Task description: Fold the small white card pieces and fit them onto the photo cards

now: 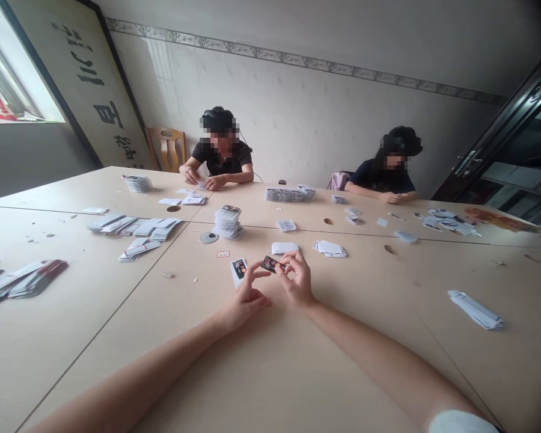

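Pale tiled wall [275,108] backs the room in your head view, with a tall framed panel [83,72] at the left and a dark glass-fronted cabinet [514,150] at the right. Across the wide, seamed surface [275,361] sit two people: one [223,159] handles small pieces beside a wooden chair [166,150], the other [379,174] leans on the far edge.

Your right hand [297,279] pinches a small dark card [270,263] between thumb and fingers, raised in front of you. Your left hand [250,291] has its fingers stretched to the card's left end, its thumb lower and apart; you cannot tell whether they grip it.

Just left of those fingers lies a white-bordered picture card [239,269], partly covered by your hand. Directly beyond the held card sits a white stack [285,248], with a fanned white pile [329,248] to its right. Farther off to the left, a clear-topped stack [228,222] stands beside a round disc [208,237]. White strips [135,227] crowd the left, and a bundle [476,310] lies well apart at right.
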`<state>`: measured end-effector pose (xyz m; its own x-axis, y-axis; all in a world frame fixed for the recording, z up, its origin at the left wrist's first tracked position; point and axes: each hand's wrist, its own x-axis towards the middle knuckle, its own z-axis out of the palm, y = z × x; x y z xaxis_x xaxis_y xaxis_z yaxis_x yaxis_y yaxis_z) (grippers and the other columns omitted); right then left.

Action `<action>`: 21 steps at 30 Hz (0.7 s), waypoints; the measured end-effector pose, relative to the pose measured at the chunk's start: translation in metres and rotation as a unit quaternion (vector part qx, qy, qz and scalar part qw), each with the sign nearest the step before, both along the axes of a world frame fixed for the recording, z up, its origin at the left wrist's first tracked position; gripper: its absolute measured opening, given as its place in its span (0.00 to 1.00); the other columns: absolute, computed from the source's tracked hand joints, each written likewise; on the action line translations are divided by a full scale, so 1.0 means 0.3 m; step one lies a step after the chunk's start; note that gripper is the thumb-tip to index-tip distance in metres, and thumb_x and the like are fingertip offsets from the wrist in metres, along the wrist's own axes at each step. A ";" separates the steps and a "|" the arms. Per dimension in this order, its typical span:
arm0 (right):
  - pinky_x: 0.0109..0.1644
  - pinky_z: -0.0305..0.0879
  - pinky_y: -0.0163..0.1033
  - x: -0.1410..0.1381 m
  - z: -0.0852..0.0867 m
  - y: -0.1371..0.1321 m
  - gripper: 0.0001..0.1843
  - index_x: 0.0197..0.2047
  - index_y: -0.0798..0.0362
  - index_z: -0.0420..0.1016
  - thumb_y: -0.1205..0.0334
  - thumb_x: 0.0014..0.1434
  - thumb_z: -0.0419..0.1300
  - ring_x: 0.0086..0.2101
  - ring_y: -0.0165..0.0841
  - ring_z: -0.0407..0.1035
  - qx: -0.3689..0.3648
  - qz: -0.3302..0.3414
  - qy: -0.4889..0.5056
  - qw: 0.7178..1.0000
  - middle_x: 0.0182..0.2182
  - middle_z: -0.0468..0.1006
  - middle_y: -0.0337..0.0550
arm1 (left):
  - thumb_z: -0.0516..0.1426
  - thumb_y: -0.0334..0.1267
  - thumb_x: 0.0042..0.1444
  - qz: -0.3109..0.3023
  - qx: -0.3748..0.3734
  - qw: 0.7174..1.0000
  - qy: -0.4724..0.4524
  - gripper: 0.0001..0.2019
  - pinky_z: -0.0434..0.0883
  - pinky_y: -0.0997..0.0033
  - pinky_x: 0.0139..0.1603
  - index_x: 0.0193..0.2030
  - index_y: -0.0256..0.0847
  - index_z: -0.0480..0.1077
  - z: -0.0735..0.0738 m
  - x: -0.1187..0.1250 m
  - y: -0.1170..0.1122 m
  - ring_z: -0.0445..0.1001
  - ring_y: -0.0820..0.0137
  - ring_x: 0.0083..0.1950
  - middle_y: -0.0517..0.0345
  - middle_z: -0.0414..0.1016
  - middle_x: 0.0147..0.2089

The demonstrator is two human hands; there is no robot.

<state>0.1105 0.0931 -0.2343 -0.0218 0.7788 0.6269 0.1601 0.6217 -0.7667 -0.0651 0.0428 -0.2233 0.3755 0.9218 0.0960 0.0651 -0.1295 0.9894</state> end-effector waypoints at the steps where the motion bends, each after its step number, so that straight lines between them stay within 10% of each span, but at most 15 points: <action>1: 0.32 0.69 0.38 0.001 0.003 -0.004 0.04 0.33 0.49 0.73 0.60 0.59 0.61 0.37 0.35 0.70 0.019 -0.009 -0.006 1.000 0.39 0.69 0.44 | 0.60 0.40 0.59 -0.001 0.005 1.000 0.007 0.36 0.75 0.66 0.42 0.68 0.55 0.45 0.001 0.000 -0.001 0.76 0.76 0.35 0.43 0.58 0.69; 21: 0.45 0.71 0.46 0.015 0.001 0.009 0.03 0.38 0.49 0.69 0.64 0.63 0.55 0.42 0.39 0.69 0.164 -0.078 -0.095 0.979 0.40 0.64 0.45 | 0.55 0.38 0.60 0.017 0.028 0.998 0.062 0.35 0.73 0.64 0.44 0.70 0.54 0.42 -0.028 -0.002 0.013 0.79 0.73 0.37 0.44 0.61 0.65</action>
